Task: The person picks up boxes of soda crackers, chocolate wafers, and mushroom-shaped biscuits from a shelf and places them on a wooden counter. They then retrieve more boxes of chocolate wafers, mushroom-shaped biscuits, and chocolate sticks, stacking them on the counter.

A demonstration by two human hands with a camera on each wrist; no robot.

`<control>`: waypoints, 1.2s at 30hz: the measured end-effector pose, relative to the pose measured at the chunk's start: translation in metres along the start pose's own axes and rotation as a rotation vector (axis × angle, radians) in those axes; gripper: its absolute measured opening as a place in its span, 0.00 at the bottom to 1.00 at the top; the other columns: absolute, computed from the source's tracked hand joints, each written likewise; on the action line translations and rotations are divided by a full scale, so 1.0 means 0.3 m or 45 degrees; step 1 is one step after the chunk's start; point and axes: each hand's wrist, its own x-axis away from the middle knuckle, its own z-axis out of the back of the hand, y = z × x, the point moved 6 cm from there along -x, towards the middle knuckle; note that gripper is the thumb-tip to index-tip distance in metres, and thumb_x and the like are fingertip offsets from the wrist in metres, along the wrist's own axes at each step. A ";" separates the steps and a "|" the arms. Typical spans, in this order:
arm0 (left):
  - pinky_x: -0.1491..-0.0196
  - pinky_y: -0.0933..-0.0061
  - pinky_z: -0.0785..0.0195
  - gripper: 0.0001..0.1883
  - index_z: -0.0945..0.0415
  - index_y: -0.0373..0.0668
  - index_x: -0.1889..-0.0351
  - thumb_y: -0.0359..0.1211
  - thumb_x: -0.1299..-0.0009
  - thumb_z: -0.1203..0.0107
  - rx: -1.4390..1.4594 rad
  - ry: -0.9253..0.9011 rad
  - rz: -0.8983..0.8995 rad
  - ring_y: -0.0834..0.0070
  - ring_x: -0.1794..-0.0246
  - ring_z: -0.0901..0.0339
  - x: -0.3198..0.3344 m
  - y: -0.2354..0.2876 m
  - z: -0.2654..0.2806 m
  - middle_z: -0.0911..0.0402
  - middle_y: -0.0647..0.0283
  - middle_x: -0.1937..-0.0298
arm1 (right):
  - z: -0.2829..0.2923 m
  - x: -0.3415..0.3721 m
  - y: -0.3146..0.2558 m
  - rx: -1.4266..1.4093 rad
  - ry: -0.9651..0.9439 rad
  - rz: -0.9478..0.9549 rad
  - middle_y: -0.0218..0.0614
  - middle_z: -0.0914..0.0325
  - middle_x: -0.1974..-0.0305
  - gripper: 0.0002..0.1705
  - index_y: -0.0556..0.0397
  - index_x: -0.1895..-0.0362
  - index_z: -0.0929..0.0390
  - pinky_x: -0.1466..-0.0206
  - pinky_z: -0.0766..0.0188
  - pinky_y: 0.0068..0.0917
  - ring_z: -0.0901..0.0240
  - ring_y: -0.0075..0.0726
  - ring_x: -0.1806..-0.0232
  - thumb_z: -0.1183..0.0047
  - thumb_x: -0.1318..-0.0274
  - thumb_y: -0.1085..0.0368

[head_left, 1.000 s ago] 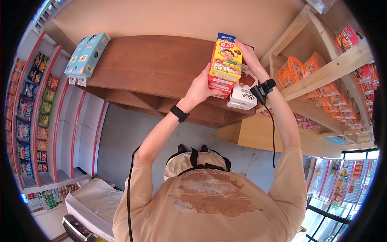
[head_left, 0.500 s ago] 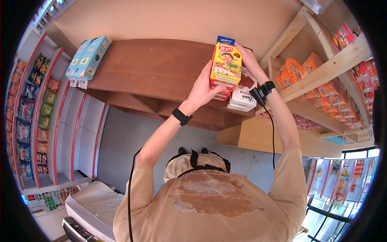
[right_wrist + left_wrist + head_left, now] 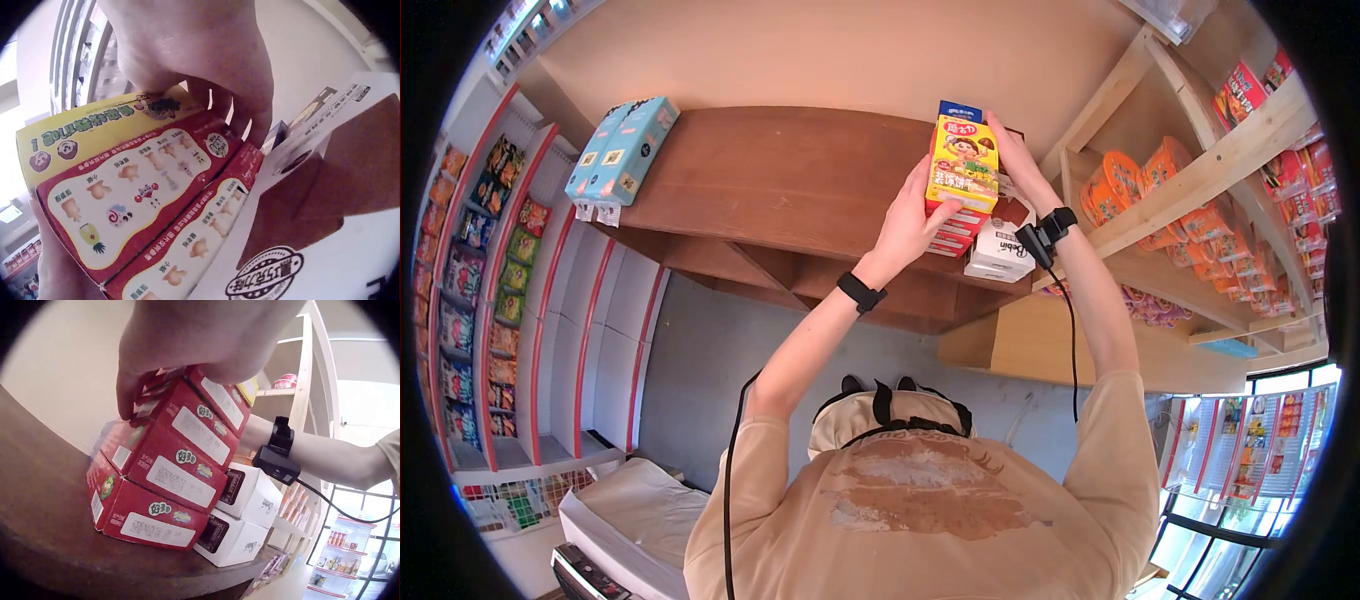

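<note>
Between the two hands, a yellow box lies on top of a stack of red boxes at the right part of the brown shelf top. My left hand grips the stack's left side, its thumb by the yellow box's lower edge; in the left wrist view its fingers curl round the upper red boxes. My right hand holds the far right side of the yellow box, fingers bent behind it in the right wrist view. White boxes stand against the stack's right side.
Light blue packs stand at the left end of the brown shelf. A wooden rack with orange tubs rises on the right. Snack shelves line the left. A black cable hangs from the right wrist camera.
The left thumb has moved up from the red boxes to the yellow box's lower edge. The right hand keeps its hold. The shelf appears slightly lower in the head view.
</note>
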 end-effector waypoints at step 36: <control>0.65 0.62 0.28 0.11 0.23 0.38 0.65 0.37 0.38 0.43 -0.500 -0.456 0.926 0.57 0.70 0.21 1.264 -0.360 -0.037 0.19 0.53 0.72 | 0.264 1.071 0.959 0.367 -0.290 -0.672 0.32 0.23 0.61 0.25 0.57 0.52 0.28 0.61 0.31 0.23 0.28 0.24 0.63 0.51 0.41 0.48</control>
